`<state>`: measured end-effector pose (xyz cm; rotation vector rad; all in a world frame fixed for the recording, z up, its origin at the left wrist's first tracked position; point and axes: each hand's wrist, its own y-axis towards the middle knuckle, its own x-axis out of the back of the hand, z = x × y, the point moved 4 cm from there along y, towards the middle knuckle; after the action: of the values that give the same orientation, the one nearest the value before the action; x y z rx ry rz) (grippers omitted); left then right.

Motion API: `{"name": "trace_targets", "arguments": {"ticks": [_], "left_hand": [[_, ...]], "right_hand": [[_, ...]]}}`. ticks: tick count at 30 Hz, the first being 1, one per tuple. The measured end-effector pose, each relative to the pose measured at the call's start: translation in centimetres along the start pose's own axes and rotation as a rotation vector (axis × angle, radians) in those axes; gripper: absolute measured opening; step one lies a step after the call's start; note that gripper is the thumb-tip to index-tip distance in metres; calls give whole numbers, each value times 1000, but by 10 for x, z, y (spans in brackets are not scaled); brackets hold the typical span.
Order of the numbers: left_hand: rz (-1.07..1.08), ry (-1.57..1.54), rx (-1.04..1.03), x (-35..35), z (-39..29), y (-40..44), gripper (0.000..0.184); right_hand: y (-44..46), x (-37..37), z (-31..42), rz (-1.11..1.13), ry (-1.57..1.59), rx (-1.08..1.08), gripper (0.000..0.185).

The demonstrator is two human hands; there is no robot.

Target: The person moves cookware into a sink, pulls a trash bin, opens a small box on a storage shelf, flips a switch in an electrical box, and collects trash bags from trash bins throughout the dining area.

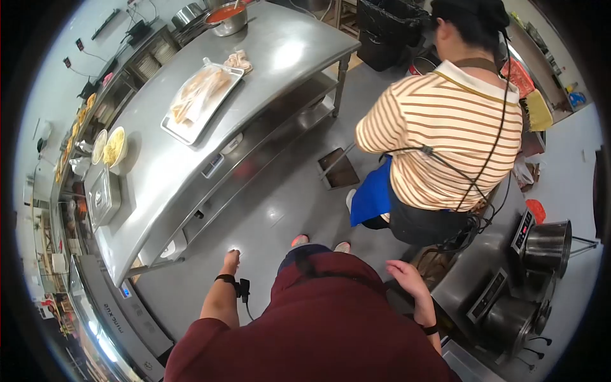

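My left hand (231, 261) hangs over the grey floor, left of my body, with its fingers curled; whether anything small is inside cannot be made out. A black strap with a small device (242, 290) is round that wrist. On the other side, my right hand (407, 278) is held low with its fingers apart and nothing in it. It is nearest to the metal counter (468, 267) at the right. The steel table (159, 156) stands ahead and to the left, bearing a white tray (202, 102) with plastic-wrapped food, and a cloth (238, 61).
A co-worker in a striped shirt (445, 134) stands ahead right, near a dustpan (338, 169). Pots (548, 245) sit on cookers at the right. Bowls (115, 148) and a lidded metal container (104, 197) stand on the table's left. Black bin bags (382, 38) are behind.
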<state>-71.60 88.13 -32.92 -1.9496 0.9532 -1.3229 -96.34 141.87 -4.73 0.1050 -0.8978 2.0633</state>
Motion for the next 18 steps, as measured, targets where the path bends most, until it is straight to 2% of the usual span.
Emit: {"name": "trace_targets", "arguments": {"ticks": [1,4,7,10,13,18], "left_hand": [[35,-86,49,-10,-23,-29,29],[133,-96,-99,-46,-60,-53,36],[182,-79,-179,-73,-128,-100,42],[308,-27,-383,-91,-168,-124,47],[196,336,-477,-96,-192,-148,48],[-121,226,-495,-94,-152,-125,49]], "right_hand": [[1,5,-6,21,-5,6,29],[2,15,-19,129,-49,-3,31],[5,22,-27,162,-38,10,31],[8,29,-34,183,-13,45,31],[14,37,-48,209,33,44,31],[15,48,-59,190,38,54,30]]}}
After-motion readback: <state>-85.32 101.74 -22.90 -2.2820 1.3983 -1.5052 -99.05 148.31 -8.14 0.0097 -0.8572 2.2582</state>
